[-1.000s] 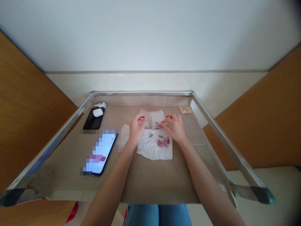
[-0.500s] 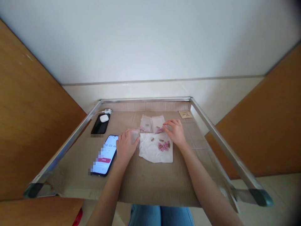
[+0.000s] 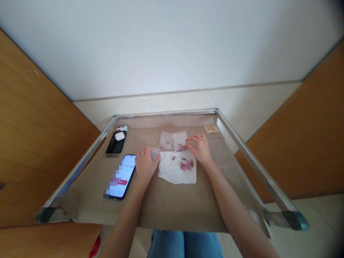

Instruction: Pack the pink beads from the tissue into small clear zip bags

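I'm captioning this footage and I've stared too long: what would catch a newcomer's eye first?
Probably the small pink pieces, heaped with brown ones on the white paper between the left hand and right hand. Next, the lit phone lying just left of the left hand. Then the two clear bags behind the paper, holding similar pink and brown pieces.

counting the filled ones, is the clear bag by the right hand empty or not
Not empty: pink pieces and a brown piece show through the clear bag beside the right hand.
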A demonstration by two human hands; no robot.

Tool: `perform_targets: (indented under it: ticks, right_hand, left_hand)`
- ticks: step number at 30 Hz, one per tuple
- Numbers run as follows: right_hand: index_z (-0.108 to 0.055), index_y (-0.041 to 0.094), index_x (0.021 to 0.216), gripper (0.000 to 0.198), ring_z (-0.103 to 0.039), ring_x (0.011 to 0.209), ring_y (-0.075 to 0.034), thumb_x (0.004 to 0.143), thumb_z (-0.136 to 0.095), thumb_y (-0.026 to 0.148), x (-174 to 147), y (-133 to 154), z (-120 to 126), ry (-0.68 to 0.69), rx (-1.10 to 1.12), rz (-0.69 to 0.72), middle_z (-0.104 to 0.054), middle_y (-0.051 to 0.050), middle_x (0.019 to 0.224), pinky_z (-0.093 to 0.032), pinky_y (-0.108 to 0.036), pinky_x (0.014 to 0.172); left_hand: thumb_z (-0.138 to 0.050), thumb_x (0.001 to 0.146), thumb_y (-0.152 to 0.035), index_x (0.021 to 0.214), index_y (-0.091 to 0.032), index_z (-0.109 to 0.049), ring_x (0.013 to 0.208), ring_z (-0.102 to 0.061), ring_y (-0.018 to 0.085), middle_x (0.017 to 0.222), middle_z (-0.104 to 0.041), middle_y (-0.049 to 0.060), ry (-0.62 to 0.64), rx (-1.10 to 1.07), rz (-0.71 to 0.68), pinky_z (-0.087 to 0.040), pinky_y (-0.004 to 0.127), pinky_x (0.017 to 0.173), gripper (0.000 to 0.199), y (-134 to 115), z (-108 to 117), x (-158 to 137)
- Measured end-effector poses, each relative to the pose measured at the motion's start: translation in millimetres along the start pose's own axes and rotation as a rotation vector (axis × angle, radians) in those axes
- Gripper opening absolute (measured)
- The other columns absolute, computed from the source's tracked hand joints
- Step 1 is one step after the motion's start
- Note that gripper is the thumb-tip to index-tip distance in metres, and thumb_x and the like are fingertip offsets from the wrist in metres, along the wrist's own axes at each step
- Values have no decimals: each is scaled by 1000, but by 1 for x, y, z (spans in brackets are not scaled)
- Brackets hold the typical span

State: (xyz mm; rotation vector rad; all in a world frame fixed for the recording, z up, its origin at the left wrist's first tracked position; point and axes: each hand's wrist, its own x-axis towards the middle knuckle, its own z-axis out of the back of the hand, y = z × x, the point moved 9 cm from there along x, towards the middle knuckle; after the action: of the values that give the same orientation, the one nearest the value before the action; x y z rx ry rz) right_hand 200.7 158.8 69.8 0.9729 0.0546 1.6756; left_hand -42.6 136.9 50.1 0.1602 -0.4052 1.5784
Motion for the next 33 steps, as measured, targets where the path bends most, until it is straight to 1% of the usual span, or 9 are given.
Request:
perform_targets:
  ticks: [2,4,8,11,13,18,25,28,33]
  right_hand:
    - [-68,21,81,15,-50,84,-22,80,-55,29,0,0,0,3,14,-4,-64,-6,83,-37,-36,79]
    - [-67,21,81,14,-51,83,-22,80,-55,29,1,1,0,9,47,-17,-65,-5,83,-37,-35,78]
    - [-66,22,80,12,-55,83,-20,80,-57,29,2,8,0,44,190,-17,-67,-3,84,-37,-35,79]
    - [-66,23,80,10,-57,84,-18,80,-57,27,2,18,-7,125,297,24,-68,-2,85,-35,-35,83]
    - [-66,23,79,9,-59,84,-17,80,-58,25,0,24,-15,201,344,54,-68,-1,84,-34,-34,84]
    - [-67,25,81,7,-59,80,-16,77,-62,24,-9,27,-34,336,346,68,-69,1,84,-37,-34,82]
    - [-69,26,82,10,-61,80,-17,74,-65,22,-12,28,-37,386,298,78,-71,1,83,-35,-35,83]
    - [-70,26,82,10,-61,80,-17,73,-68,28,-12,28,-37,392,259,89,-71,0,83,-34,-35,83]
    - [-69,25,84,21,-60,81,-18,72,-67,42,-13,26,-36,389,177,78,-70,-2,83,-31,-37,84]
  left_hand:
    - [-56,75,-42,94,-18,-49,91,-54,28,93,-58,9,-12,-37,0,-41,37,74,32,1,5,1]
    - [-57,74,-42,95,-18,-49,92,-54,28,95,-58,9,-27,-106,-40,-40,38,76,33,-5,13,4]
    - [-61,72,-38,99,-20,-47,101,-52,26,108,-57,8,-27,-296,-283,-39,39,85,35,-42,21,11]
    - [-62,71,-36,100,-22,-46,107,-49,25,116,-54,7,-7,-407,-482,-37,40,89,36,-73,16,9]
    - [-63,70,-35,101,-22,-45,107,-49,23,115,-55,7,3,-468,-555,-37,39,91,38,-84,9,6]
    - [-62,70,-34,105,-22,-43,109,-49,23,116,-54,8,-5,-563,-582,-37,40,93,42,-87,-2,0]
    - [-61,71,-31,107,-21,-43,108,-51,22,114,-56,8,-14,-637,-630,-36,42,96,41,-89,5,-9]
    - [-60,72,-30,106,-21,-44,109,-51,22,115,-56,7,8,-652,-622,-34,42,98,39,-91,5,-10]
    - [-61,72,-32,106,-22,-46,107,-53,22,111,-59,6,73,-683,-581,-36,42,97,38,-93,1,-7]
